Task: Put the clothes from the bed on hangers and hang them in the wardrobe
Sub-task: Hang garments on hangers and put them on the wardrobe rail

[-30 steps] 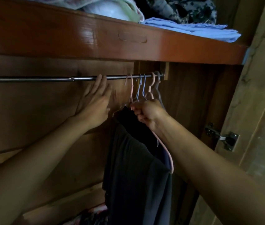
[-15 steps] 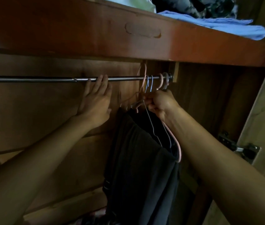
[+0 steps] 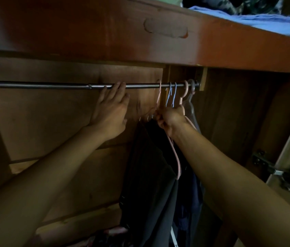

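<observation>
Inside the wardrobe (image 3: 55, 122), a metal rail (image 3: 33, 85) runs from left to right under a red-brown shelf (image 3: 87, 32). The left hand (image 3: 111, 113) is flat, its straight fingers (image 3: 117, 88) reaching up and touching the rail. The right hand (image 3: 170, 120) is just beside it on the right, its fingers curled tight around the neck of a pink hanger (image 3: 159, 93). The hook of that hanger is over the rail. A dark garment (image 3: 151, 175) hangs down from it. More hangers (image 3: 173, 93) sit on the rail further right. Folded blue cloth (image 3: 274, 25) lies on top of the shelf. A metal hinge (image 3: 281, 173) is on the right.
</observation>
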The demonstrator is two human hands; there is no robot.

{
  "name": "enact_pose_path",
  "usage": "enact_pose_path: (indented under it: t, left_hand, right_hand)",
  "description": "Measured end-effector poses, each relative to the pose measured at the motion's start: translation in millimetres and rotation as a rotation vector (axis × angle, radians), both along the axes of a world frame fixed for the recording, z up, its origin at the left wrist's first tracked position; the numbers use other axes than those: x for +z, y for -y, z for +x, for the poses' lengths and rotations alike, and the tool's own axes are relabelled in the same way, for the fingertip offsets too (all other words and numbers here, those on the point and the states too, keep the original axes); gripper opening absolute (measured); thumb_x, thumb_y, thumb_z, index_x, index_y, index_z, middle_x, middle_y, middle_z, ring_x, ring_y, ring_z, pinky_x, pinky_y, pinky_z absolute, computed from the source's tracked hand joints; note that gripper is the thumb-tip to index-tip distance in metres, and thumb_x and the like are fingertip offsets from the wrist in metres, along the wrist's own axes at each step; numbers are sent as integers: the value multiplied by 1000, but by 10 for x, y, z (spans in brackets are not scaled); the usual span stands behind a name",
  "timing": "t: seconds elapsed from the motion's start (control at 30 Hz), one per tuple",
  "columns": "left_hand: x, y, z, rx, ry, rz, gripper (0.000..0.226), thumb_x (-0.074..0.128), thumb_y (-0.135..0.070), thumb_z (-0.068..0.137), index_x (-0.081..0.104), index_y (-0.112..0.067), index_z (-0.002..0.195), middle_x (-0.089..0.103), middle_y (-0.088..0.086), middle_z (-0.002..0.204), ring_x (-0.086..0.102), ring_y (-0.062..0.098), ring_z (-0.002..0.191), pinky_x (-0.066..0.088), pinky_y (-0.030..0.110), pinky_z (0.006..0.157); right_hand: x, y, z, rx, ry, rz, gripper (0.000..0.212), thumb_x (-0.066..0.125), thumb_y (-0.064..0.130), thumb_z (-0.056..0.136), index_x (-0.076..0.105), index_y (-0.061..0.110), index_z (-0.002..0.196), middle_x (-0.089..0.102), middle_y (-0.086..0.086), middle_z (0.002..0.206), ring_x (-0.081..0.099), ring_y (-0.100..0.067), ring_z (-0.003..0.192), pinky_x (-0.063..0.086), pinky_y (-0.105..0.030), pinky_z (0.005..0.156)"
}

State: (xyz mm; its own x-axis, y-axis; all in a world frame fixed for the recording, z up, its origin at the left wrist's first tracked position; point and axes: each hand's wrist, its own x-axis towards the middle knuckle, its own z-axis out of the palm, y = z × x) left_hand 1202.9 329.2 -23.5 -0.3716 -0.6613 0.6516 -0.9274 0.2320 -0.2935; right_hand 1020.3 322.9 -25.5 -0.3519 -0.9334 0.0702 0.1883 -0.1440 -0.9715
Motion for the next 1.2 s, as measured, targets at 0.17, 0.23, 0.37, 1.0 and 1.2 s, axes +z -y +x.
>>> enact_pose_path:
  t: [0.17,0.23,0.37,1.0,1.2]
  left_hand:
    - [51,-58,-65,-21,-74,85,78,66,-38,87,29,-14,152,2,12,164,-2,26,151,4,45,121]
    - [76,-91,-106,-47,-138,129,77,65,-37,88,30,-14,152,3,11,164,-3,24,151,4,43,121]
    - [62,-205,-217,-195,-283,213,64,69,-31,85,46,-19,143,38,9,154,33,27,143,25,39,117]
    - [91,-575,-557,-402,-474,647,35,81,-33,76,69,-30,109,62,-11,87,62,10,78,49,26,73]
    - [182,-890,-846,-591,-428,669,32,78,-20,80,70,-17,111,68,-6,79,61,2,66,45,16,62]
  right_hand:
    - [-6,-140,-58,56,-151,23,17,47,-7,95,60,3,88,60,-10,66,55,-7,38,42,-17,36]
    - [45,-224,-116,116,-232,53,16,48,-3,98,62,0,91,62,-12,70,61,-11,46,50,-20,40]
    - [95,-339,-254,160,-413,54,24,54,-4,94,60,6,72,63,-13,71,61,-19,57,54,-27,53]
    - [239,-1329,-811,164,-1227,199,34,58,-3,80,71,29,84,72,-8,103,69,-23,95,57,-37,90]
    - [189,-1839,-987,153,-1377,317,28,63,5,84,71,26,101,71,8,100,67,-13,97,54,-23,83]
